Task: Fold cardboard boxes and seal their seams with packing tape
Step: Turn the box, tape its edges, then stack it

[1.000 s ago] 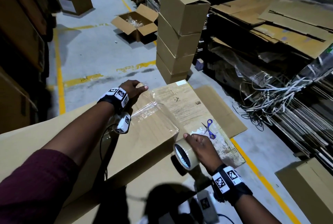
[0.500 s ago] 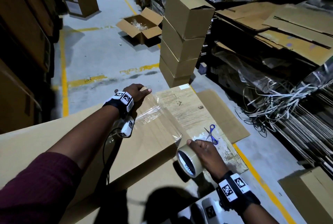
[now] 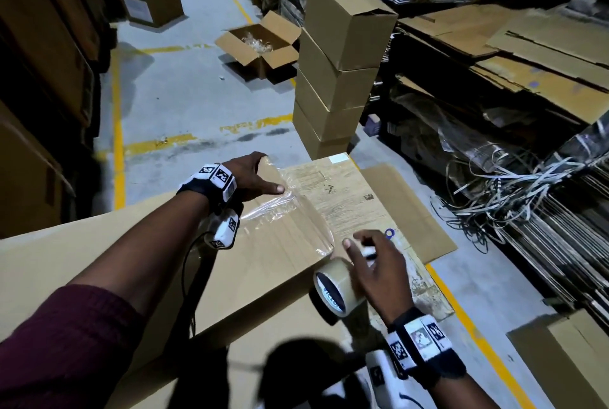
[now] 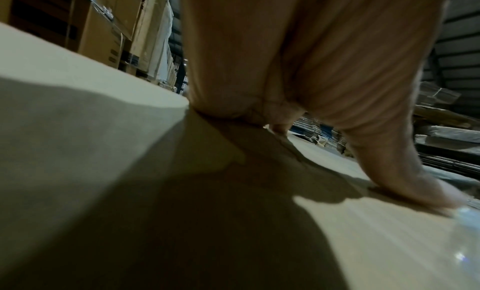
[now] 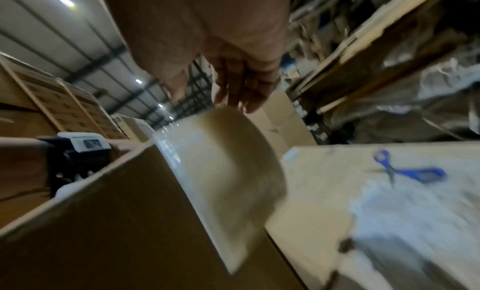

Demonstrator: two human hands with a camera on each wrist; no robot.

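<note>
A large brown cardboard box lies on the work surface. A strip of clear packing tape runs across its right end, down to the tape roll at the near edge. My left hand holds the box's far edge, fingers curled over it, thumb pressing the tape. In the left wrist view the thumb lies flat on the shiny tape. My right hand hovers just above the roll with fingers spread and holds nothing. In the right wrist view its straight fingers stand over the roll.
Blue scissors lie on the worn board right of the box. A stack of boxes stands beyond it and an open box sits on the floor. Flat cardboard and tangled strapping fill the right.
My right hand has let go of the tape roll and lifted with fingers spread. My left thumb has stretched out along the tape. The roll stays at the box's near edge.
</note>
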